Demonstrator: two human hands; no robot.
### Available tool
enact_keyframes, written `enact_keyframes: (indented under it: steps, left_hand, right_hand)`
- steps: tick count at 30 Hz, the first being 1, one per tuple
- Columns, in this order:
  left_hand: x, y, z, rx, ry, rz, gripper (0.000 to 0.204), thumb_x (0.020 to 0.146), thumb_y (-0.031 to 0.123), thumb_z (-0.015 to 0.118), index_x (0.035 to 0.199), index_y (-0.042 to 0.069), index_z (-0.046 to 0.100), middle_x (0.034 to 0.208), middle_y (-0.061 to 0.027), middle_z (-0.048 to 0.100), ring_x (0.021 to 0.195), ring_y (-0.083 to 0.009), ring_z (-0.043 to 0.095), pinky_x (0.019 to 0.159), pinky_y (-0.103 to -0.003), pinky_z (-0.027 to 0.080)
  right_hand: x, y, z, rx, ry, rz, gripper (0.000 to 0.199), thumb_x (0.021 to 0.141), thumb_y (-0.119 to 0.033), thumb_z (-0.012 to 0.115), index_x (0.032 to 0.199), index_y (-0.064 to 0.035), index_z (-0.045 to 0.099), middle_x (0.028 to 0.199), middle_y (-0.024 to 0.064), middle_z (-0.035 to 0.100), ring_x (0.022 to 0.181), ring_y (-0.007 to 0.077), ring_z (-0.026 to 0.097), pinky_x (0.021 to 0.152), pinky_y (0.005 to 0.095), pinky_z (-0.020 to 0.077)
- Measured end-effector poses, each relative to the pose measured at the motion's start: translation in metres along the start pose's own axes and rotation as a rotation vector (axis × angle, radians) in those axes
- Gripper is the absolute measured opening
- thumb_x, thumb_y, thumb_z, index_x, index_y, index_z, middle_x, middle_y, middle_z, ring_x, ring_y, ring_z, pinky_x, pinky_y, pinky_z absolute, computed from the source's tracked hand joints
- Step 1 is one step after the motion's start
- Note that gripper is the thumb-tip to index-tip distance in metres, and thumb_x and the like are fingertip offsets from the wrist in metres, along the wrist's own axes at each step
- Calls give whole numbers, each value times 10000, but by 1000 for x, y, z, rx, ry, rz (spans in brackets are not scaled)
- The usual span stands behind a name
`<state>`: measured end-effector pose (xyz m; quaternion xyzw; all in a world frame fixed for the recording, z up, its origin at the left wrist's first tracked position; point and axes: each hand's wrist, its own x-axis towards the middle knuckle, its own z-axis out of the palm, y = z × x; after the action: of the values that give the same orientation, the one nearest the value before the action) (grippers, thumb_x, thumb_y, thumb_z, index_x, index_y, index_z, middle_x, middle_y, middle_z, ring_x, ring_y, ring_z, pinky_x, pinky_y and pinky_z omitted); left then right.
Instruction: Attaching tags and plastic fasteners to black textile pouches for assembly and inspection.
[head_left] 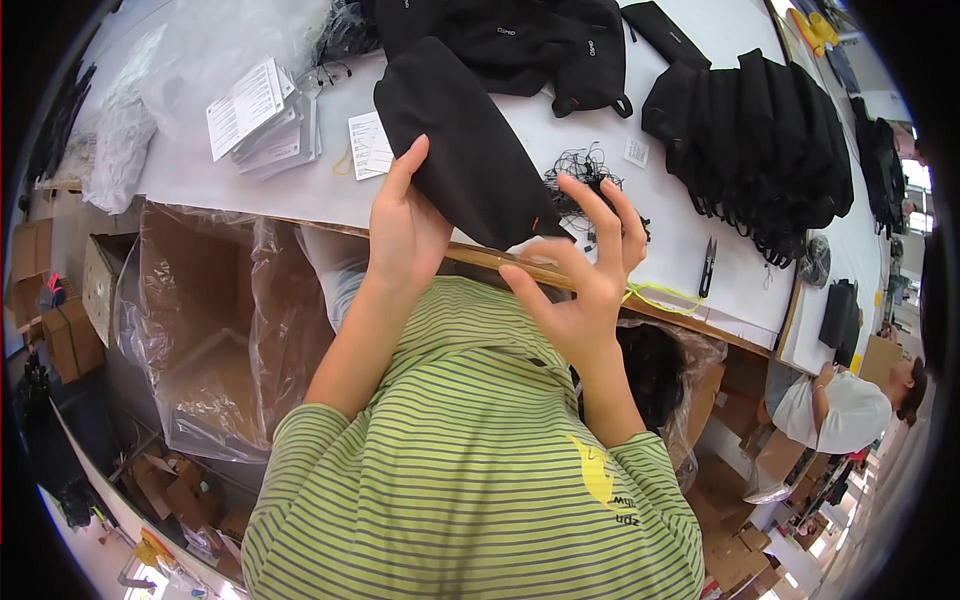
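Observation:
My left hand (410, 228) is closed on a long black fabric pouch (460, 150), its thumb lying along the near-left side. The pouch slants over the table's front edge, and a small orange tag (536, 224) shows near its lower right end. Beside that end is my right hand (592, 275), thumb and fingers apart with nothing seen between them; its index finger is slightly blurred. Just beyond the right hand lies a tangle of thin black cords (588, 172). A bright yellow-green cord (660, 297) runs along the table edge at its right, near black thread snips (709, 268).
The white table (300, 200) carries stacked printed cards (262, 122), clear plastic bags (225, 50) and a row of black pouches (750, 150). More black pouches (500, 45) lie at the far side. Below stands a plastic-lined carton (195, 310). Another person (845, 410) is at right.

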<state>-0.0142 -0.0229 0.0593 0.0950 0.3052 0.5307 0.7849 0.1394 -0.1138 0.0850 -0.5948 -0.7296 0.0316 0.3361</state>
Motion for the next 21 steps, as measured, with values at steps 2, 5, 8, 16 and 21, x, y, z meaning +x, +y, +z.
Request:
enact_keyframes:
  steps: [2,5,8,16,21]
  left_hand:
    - [-1,0,0,7,-6,4,434,961,274,454,1302,8,424,1292,-98,520,1200,-236,486,1025,-399,354]
    - [0,-2,-1,24,-8,15,436,960,275,454,1305,9,421,1294,-96,518,1205,-234,480,1029,-396,347]
    - [1,-2,1,34,3,32,439,961,272,452,1314,14,410,1306,-95,507,1217,-233,468,1038,-397,336]
    - [-3,-10,5,-53,-69,22,450,977,297,429,1338,31,383,1335,-95,477,1248,-236,435,1056,-418,311]
    - [-14,-14,1,-113,-137,-148,418,990,275,402,1330,33,389,1349,-96,463,1240,-231,440,1051,-424,325]
  right_hand:
    - [7,-6,5,15,41,92,230,670,-332,770,840,-192,703,1347,61,472,1268,315,318,1010,444,202]
    - [15,-9,6,34,-4,97,236,667,-328,767,830,-170,700,1289,60,521,1261,312,333,1007,440,199]
    - [5,8,3,7,38,14,278,662,-303,771,896,-168,706,1232,58,553,1208,297,367,985,427,231]
    - [-11,-6,24,261,56,90,469,634,-92,797,1083,-143,670,1151,66,555,675,138,519,544,221,410]
    - [-2,0,30,228,101,203,703,641,-44,773,1293,-119,520,1240,101,496,726,179,566,625,308,483]
